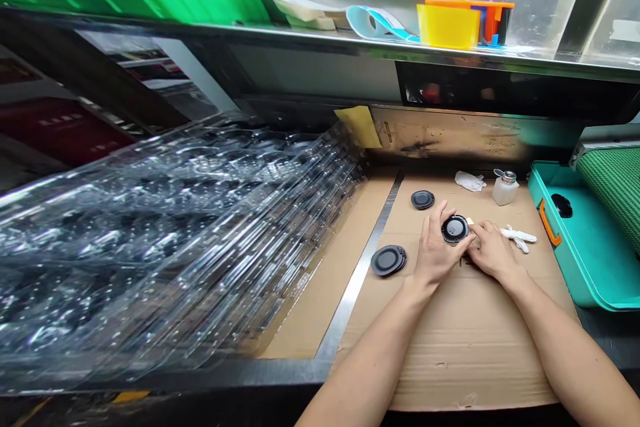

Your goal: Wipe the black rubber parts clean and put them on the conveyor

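A round black plastic cap with a grey centre (455, 229) is tilted up between the thumb and fingers of my left hand (434, 243). My right hand (493, 250) is close against its right edge, fingers pinched on a small white piece (470, 221), perhaps cloth, that mostly hides behind them. On the cardboard to the left lie more black round parts: a small stack (389, 260) nearer me and another one (423, 199) farther back. A white glove-like scrap (520, 237) rests just right of my right hand.
Stacked clear plastic trays (165, 240) fill the left side. Behind my hands stand a small dispenser bottle (505, 188) and a crumpled white cloth (470, 181). A teal bin (575, 267) with a black part (562, 205) borders the right, beside a green conveyor belt (615, 187). A shelf (350, 43) crosses above.
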A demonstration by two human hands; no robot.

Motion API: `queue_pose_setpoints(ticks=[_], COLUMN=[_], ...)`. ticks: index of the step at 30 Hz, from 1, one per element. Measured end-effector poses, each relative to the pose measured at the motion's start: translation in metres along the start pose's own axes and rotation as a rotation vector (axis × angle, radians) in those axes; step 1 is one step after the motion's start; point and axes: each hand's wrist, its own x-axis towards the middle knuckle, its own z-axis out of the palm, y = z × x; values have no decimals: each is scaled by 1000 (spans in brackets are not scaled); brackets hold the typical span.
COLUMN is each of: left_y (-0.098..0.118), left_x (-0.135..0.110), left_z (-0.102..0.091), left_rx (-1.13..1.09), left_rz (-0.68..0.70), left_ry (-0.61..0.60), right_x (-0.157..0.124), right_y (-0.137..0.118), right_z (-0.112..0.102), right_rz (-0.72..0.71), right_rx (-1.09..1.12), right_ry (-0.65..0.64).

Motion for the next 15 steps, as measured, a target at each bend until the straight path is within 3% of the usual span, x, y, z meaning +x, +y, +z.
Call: queue_pose_setpoints(ticks=[3, 6, 8, 11, 15], left_y=[-5, -17, -27, -38, -39], left_x=[3, 10, 15, 22, 21], left_z=[-3, -10, -15, -20, -22], left_rx=[133, 368, 489, 589, 594], left_rz=[59, -30, -79, -29, -26], left_ry=[-48, -123, -83, 4, -9], right_x=[0, 0, 0, 0, -1], right_y=[1, 0, 0, 0, 0], right_z=[1, 2, 2, 2, 1], right_rz=[-4, -2, -1, -3, -11], right_rx=[-11, -33, -45, -44, -27], right_ry=[13, 29, 33, 31, 39])
